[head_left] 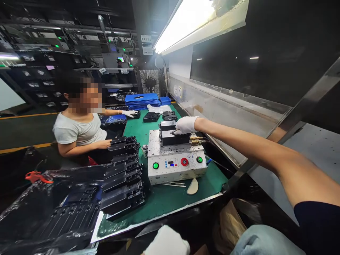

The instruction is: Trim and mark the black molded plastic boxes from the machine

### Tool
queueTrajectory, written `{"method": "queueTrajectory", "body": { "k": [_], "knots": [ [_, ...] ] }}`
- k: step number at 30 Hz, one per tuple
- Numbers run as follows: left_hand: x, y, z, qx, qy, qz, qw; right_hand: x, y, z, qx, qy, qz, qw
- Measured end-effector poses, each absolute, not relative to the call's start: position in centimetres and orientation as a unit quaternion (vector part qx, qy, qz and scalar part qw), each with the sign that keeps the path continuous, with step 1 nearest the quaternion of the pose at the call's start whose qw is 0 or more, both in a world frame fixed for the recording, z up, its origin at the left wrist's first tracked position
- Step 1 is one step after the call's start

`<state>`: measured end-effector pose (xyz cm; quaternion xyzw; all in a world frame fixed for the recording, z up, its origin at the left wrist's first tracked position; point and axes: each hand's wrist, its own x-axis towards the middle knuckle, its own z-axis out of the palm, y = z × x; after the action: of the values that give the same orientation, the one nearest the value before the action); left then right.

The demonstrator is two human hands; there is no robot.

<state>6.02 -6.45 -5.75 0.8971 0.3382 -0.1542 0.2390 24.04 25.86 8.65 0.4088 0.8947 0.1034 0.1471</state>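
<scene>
My right hand [186,125], in a white glove, reaches over the white machine [176,173]. Its bent fingers press on a black plastic part [174,139] seated on top of the machine. A second black part [168,125] lies just behind it. On the machine's front are two green buttons, a red button [184,162] and a small display. My left hand [167,241], also gloved in white, is low at the bottom edge, below the table front. Its fingers cannot be made out, nor whether it holds anything.
A row of black parts [123,191] lines the left side of the green table [159,198]. More parts lie in a plastic-lined bin [71,216]. A co-worker [79,131] sits at the left, one gloved hand at parts farther back. Blue trays [142,101] and a fan stand behind.
</scene>
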Motion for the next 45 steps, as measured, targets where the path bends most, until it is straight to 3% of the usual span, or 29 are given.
{"method": "queueTrajectory", "body": {
  "k": [8, 21, 26, 34, 45],
  "knots": [
    [7.4, -5.9, -1.6, 0.874, 0.365, -0.236, 0.216, 26.0, 28.0, 8.6, 0.518, 0.848, 0.079, 0.083],
    [7.0, -6.4, -3.8, 0.871, 0.345, -0.257, 0.24, 31.2, 32.7, 7.6, 0.458, 0.873, 0.129, 0.104],
    [6.4, -6.5, -7.1, 0.87, 0.346, -0.281, 0.209, 31.8, 33.3, 7.4, 0.432, 0.886, 0.134, 0.099],
    [5.8, -6.5, -13.2, 0.892, 0.364, -0.178, 0.199, 32.1, 34.4, 7.3, 0.417, 0.891, 0.137, 0.111],
    [7.1, -4.8, -5.4, 0.9, 0.33, -0.216, 0.184, 31.9, 35.4, 7.2, 0.404, 0.896, 0.152, 0.103]
  ]
}}
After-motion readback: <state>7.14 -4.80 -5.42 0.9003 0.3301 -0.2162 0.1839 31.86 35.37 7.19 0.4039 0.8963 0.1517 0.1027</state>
